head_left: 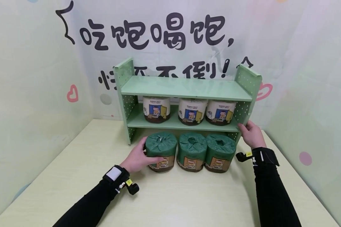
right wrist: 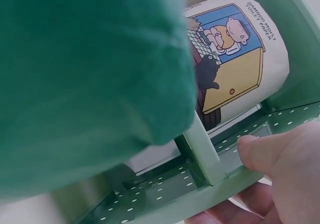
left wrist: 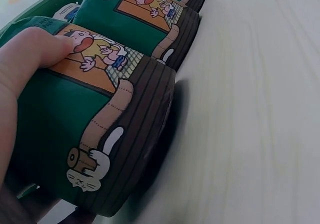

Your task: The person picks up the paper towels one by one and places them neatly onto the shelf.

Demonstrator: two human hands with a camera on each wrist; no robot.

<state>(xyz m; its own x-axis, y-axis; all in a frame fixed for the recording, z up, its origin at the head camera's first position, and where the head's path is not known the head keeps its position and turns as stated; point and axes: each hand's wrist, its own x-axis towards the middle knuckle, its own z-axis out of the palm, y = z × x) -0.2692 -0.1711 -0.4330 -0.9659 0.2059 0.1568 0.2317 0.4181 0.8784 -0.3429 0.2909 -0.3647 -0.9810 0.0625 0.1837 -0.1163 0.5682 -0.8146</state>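
My left hand (head_left: 140, 157) grips the leftmost green-wrapped toilet paper roll (head_left: 161, 148), its thumb lying across the cartoon print on the wrapper. In the left wrist view that roll (left wrist: 65, 114) fills much of the picture, and the fingers behind it are mostly hidden. Two more green rolls, a middle one (head_left: 192, 148) and a right one (head_left: 220, 149), stand beside it before the shelf. My right hand (head_left: 251, 134) holds the edge of the right side panel of the light green shelf (head_left: 184, 86), thumb inside and fingers outside in the right wrist view.
Three white-wrapped toilet paper rolls, a left one (head_left: 156, 108), a middle one (head_left: 191, 111) and a right one (head_left: 221, 112), sit on the shelf's lower board. The top board (head_left: 170, 85) spans above them. A printed cloth wall (head_left: 159, 19) backs the pale wooden table (head_left: 187, 198).
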